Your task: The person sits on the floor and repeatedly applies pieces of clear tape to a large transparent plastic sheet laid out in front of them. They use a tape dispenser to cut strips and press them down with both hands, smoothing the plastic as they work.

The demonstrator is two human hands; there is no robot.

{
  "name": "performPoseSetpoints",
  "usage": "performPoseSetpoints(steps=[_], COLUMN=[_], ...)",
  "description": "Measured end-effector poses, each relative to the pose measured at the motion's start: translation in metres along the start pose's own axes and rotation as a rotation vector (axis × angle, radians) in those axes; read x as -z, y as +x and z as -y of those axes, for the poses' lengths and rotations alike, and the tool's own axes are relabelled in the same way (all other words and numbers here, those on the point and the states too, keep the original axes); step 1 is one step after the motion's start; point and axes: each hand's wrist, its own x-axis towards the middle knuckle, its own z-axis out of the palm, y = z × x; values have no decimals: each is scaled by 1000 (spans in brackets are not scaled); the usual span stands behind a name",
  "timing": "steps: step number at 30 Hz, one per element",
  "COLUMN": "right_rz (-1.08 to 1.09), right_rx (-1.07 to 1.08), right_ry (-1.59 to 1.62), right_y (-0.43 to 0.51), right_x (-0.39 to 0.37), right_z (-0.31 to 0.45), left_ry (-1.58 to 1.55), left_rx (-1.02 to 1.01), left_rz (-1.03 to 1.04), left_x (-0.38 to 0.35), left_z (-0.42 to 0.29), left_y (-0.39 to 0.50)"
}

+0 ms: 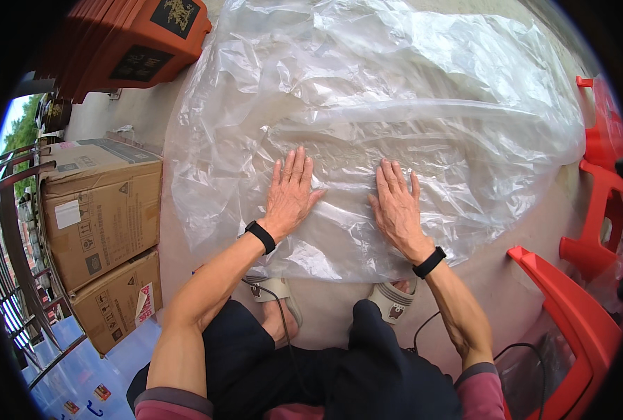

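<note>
A large clear plastic sheet or bag [427, 126], crumpled and shiny, is spread over the floor in front of me. My left hand [290, 194] lies palm down on its nearer part, with the fingers slightly spread and pointing away from me. To the right of it, my right hand [397, 202] rests on the same plastic in the same way, thumb towards the left hand. A black band circles each wrist. Both palms are hidden; neither hand grips anything. The near edge of the plastic reaches my sandals [392, 300].
Cardboard boxes [101, 220] are stacked at the left beside a metal railing [15, 247], above translucent bluish plastic [70, 373]. Stacked orange-red plastic containers [148, 47] stand at the upper left. Red plastic stools [597, 220] and a red plastic piece of furniture [568, 320] line the right. Thin black cables run near my legs.
</note>
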Motion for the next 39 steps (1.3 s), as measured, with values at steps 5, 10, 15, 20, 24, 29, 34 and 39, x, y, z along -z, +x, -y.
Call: performPoseSetpoints(steps=[5,10,15,20,24,29,34,39], right_rz=[-73,-63,-54,-66,-16,-84,-37,-49], right_rx=[188,144,87,144,222,93,-110,-83], right_ry=[-66,20,-29,69,51,-17,-124,-95], right_y=[29,31,31,35,32,11,-12,-12], right_x=[-15,-16,-12,-20,-31,-18,15,13], right_z=[16,6,16,41,36,-12,-83,-94], left_ry=[12,-129,56,-23,-20,4,27,-403], left_rx=[-184,-40,-1,91,45,73,42,112], left_rz=[-116,-98,31,29,86,83,93,-155], left_x=[-23,-17,-4,-8,3,-2,2,19], left_z=[-51,-17,13,-8,3,3,8,37], left_y=[24,7,-8,1,-3,-3,-4,2])
